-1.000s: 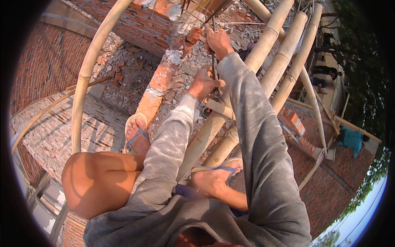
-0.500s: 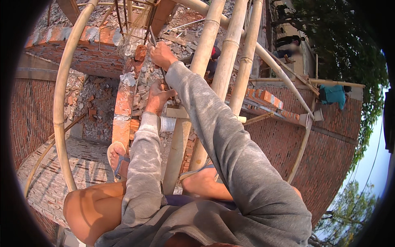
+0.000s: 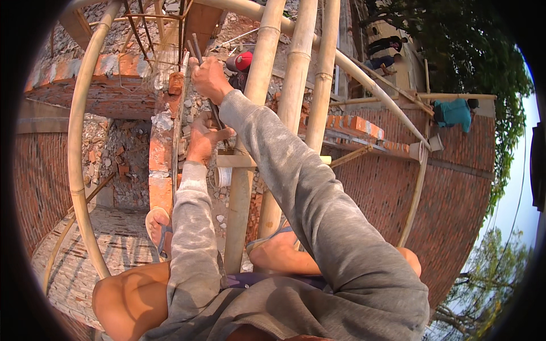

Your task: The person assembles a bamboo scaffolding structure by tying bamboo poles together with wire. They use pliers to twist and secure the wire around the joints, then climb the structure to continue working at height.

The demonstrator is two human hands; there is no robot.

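Note:
My right hand (image 3: 210, 79) is closed around the upper part of a dark, thin rod bundle (image 3: 197, 50), which looks like steel bar and stands tilted. Just below it, my left hand (image 3: 202, 139) grips the lower part of the same rods, thumb pointing right. How many rods there are is hard to tell. Beside my hands runs the top of a narrow brick wall (image 3: 161, 156), with a loose broken brick (image 3: 176, 83) on it. A long, thin strip (image 3: 177, 125) lies along the wall's right edge.
Thick bamboo poles (image 3: 298, 74) rise right of my hands; another (image 3: 78, 131) curves past at left. A white bucket (image 3: 224, 176) sits below a wooden crosspiece (image 3: 239, 161). Rubble covers the ground beneath. A person in a red cap (image 3: 244, 61) is close beyond my right hand.
The view has shifted, so most things sit a little further left. The red cap beyond my right hand shows more fully now. Both hands keep their grip on the rods.

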